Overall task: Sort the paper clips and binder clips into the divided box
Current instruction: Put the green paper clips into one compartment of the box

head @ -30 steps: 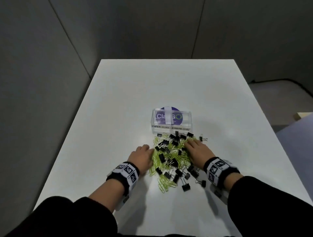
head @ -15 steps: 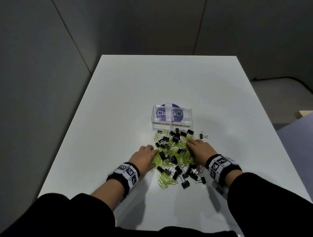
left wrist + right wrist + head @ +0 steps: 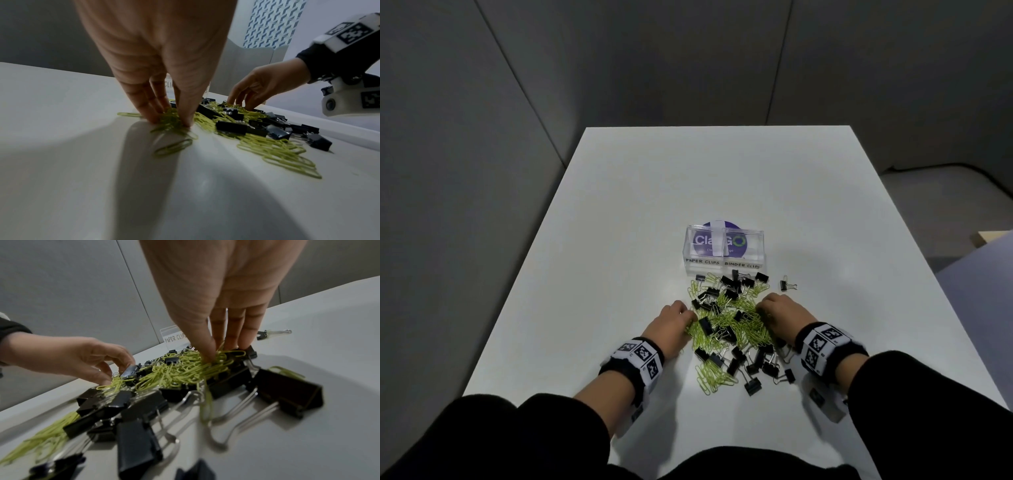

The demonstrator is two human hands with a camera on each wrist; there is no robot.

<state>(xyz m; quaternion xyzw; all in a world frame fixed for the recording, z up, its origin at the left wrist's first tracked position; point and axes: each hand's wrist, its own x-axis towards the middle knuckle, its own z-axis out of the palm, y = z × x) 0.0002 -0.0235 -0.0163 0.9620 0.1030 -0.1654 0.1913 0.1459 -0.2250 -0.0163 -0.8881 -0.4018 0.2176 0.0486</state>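
Note:
A clear divided box [image 3: 724, 250], labelled PAPER CLIPS on the left and BINDER CLIPS on the right, stands mid-table and looks empty. Just in front of it lies a mixed pile of yellow-green paper clips [image 3: 738, 323] and black binder clips [image 3: 729, 281]. My left hand [image 3: 688, 313] is at the pile's left edge. Its thumb and fingers pinch a small bunch of paper clips [image 3: 170, 121] against the table. My right hand [image 3: 762, 310] is at the pile's right side, its thumb and fingers dug into tangled paper clips [image 3: 218, 353], pinching them.
One binder clip [image 3: 787, 285] lies apart, right of the pile. More binder clips [image 3: 287, 391] sit under and beside my right wrist. The white table [image 3: 619, 205] stretches bare beyond the box and to both sides. Grey walls stand behind and left.
Both hands have curled their fingers down into the pile and closed on paper clips. The pile has bunched slightly between them.

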